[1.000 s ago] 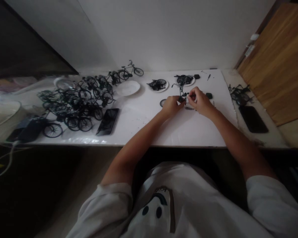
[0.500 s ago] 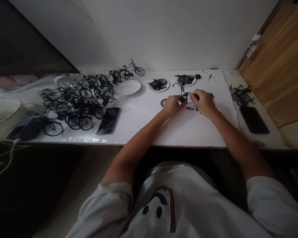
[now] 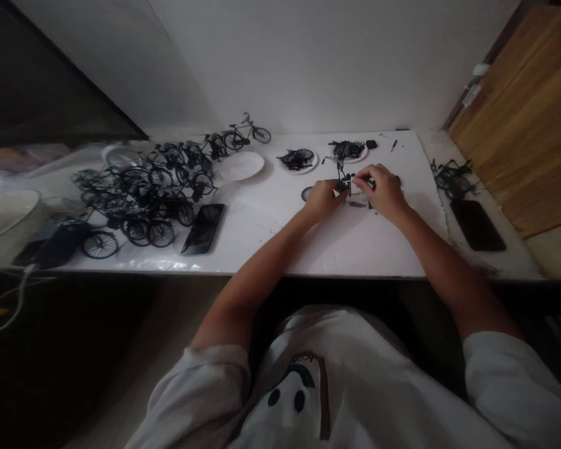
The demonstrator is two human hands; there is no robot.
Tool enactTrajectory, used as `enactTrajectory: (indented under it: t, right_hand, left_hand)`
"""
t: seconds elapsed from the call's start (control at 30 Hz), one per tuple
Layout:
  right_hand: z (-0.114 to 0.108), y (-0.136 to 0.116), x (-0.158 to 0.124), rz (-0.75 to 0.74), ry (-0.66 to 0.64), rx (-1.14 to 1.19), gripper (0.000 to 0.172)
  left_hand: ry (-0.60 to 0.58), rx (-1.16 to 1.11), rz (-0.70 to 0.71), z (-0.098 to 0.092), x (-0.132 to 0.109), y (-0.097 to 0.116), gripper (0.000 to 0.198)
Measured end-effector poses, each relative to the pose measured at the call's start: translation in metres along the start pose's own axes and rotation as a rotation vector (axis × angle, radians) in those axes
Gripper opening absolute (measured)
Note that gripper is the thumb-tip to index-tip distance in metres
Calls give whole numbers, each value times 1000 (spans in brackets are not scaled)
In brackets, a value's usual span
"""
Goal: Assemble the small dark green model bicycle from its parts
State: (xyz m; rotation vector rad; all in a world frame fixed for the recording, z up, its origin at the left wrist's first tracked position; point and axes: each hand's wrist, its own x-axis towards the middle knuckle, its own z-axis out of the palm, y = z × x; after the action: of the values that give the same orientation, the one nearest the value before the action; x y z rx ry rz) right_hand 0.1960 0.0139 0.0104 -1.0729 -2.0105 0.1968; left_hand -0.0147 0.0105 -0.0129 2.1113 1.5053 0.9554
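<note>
- Head view, with the left hand clamped around a dark miniature bicycle frame; the frame stands above the bench, right of centre, its handlebar end pointing away toward the wall.
- Right hand: its fingertips are pinched together, apparently on a slim metal rod that reaches to the frame. Whether the rod is a tool or a loose part is too small to tell.
- Compared with one second ago, the right hand sits slightly farther right, its knuckles now covering nearly all of a dark block that showed beside it then. The left hand and the frame keep almost the same place.
- That suggests, as a judgement, fine work by the right grip while the left one steadies the frame; no part looks newly joined.
- Just below the hands lies a small flat grey piece, with tiny dark bits to its right; a spoked wheel shows beside the left hand, partly hidden by it.
- Beyond the hands are two plates of dark bicycle parts, the left plate and the right plate, both unchanged.
- Farther left, the crowd of miniature bicycles also shows no change, nor does the smartphone near it.
</note>
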Motion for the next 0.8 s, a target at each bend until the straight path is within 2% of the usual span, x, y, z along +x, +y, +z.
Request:
enactTrajectory:
  t: [0.1, 0.23, 0.43, 0.53, 0.67, 0.8]
  right_hand:
    - [4, 4, 0, -51, 36, 21, 12]
    - [8, 7, 1, -88, 100, 59, 20]
    - [9, 16, 3, 38, 274, 168, 43]
    - [7, 24, 6, 58, 333, 154, 47]
    - [5, 37, 11, 80, 289, 85, 41]
    - [11, 50, 10, 104, 128, 31, 34]
  left_hand:
    - [4, -5, 1, 2, 2, -4, 16]
    - [5, -61, 6, 6, 5, -10, 14]
    - [105, -154, 63, 11, 9, -20, 12]
    - [130, -179, 82, 10, 10, -23, 15]
    - [136, -198, 111, 7, 10, -22, 18]
    - [158, -227, 130, 1, 9, -19, 21]
